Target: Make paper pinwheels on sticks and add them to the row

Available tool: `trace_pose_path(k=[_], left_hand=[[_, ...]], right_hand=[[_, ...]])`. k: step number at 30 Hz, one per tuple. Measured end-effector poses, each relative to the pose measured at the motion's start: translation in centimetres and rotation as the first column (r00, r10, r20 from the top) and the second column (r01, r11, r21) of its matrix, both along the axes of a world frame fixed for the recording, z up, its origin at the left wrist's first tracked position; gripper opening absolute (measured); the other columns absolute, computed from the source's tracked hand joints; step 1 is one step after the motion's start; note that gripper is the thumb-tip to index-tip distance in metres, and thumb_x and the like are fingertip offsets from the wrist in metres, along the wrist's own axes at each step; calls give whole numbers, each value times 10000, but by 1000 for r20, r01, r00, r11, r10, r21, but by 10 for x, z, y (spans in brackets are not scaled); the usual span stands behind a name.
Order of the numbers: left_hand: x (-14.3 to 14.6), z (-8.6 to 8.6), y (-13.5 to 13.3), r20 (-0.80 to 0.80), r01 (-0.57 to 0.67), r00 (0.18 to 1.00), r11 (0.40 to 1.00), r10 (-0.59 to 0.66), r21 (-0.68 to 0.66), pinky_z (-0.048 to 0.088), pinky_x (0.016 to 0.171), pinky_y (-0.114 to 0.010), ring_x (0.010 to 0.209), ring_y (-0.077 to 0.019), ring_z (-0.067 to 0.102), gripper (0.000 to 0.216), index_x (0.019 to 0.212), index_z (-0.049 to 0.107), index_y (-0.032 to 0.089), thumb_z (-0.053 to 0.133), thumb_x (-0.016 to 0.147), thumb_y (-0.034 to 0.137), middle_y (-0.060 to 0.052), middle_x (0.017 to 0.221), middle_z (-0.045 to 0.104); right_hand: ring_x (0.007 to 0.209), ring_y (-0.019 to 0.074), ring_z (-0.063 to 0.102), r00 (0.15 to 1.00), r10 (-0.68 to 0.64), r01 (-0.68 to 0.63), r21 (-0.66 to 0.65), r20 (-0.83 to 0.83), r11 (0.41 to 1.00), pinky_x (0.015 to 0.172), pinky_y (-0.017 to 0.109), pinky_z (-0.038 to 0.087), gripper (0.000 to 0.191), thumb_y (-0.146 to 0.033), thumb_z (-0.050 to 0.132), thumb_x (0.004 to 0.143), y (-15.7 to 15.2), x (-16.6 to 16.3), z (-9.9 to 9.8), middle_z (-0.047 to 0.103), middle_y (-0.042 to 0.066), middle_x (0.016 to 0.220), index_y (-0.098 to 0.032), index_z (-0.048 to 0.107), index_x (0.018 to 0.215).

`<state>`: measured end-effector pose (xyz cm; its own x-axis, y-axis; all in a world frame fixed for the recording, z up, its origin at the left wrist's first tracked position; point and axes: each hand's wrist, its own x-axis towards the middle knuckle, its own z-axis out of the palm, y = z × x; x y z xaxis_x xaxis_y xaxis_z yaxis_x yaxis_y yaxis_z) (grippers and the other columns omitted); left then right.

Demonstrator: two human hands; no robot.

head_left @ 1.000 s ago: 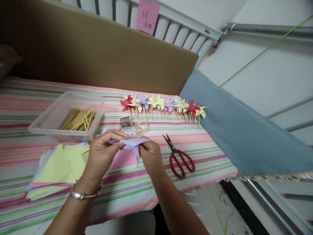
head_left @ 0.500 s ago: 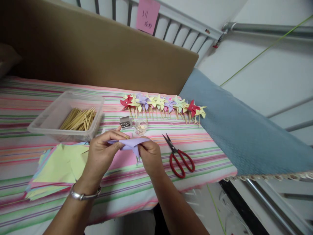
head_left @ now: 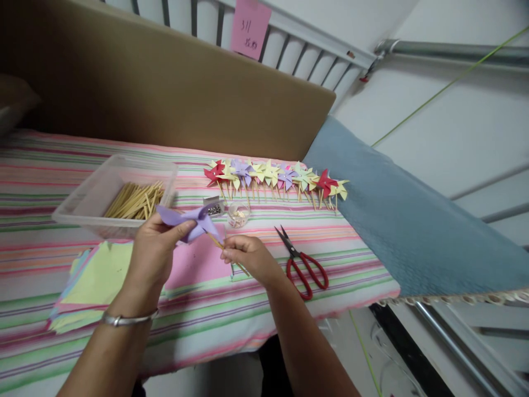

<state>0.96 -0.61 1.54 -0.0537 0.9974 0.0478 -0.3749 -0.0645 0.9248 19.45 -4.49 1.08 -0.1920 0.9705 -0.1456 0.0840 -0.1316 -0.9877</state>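
Just left of centre in the frame, we hold a purple paper pinwheel (head_left: 188, 220) up off the cloth. Our left hand (head_left: 152, 251) pinches its folded blades between thumb and fingers. A wooden stick (head_left: 215, 240) slants down to the right from the pinwheel's underside. Our right hand (head_left: 248, 256) pinches the stick midway between thumb and forefinger, with the other fingers curled in. The stick's lower end pokes out beneath that hand. A silver bracelet (head_left: 124, 318) sits on our left wrist.

Under both hands lies a pink sheet (head_left: 198, 262). To its left is a fanned stack of coloured paper (head_left: 95, 275), yellow on top. Beyond the pinwheel are a small box of pins (head_left: 212, 207) and, just beside it, a small clear cup (head_left: 238, 214). A clear plastic tub (head_left: 82, 201) holding loose sticks stands at the middle left. Red-handled scissors (head_left: 303, 264) lie near our right hand, blades parted. Further back, a row of finished pinwheels (head_left: 276, 176) lies side by side.

Everything rests on a striped cloth (head_left: 351, 259), backed by a cardboard sheet (head_left: 165, 94). A blue cloth (head_left: 413, 231) adjoins on the right, and a pink note (head_left: 250, 27) hangs at the top.
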Motion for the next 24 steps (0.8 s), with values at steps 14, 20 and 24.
trace_pose_path(k=[14, 20, 24], left_hand=[[-6, 9, 4, 194, -217, 956, 975, 220, -37, 494, 625, -208, 669, -101, 599, 242, 840, 668, 195, 755, 622, 137, 18, 765, 656], [-5, 11, 3, 138, -149, 979, 988, 152, -27, 488, 699, -208, 749, -105, 618, 250, 881, 652, 166, 747, 649, 166, -4, 861, 679], [-6, 7, 6, 90, -168, 981, 986, 169, -18, 485, 833, -267, 879, -149, 640, 364, 987, 640, 169, 755, 643, 194, -30, 922, 694]], right_hand=[[661, 124, 544, 951, 26, -28, 2, 309, 1000, 616, 232, 394, 110, -228, 619, 713, 1, 18, -15, 637, 6, 693, -147, 694, 721], [655, 119, 539, 950, -20, 7, 45, 311, 999, 614, 227, 390, 101, -233, 618, 722, 4, 23, -18, 620, -4, 677, -152, 671, 693], [613, 111, 537, 959, -103, 99, 29, 265, 995, 597, 230, 397, 99, -240, 623, 714, 7, 25, -17, 601, -14, 627, -152, 642, 674]])
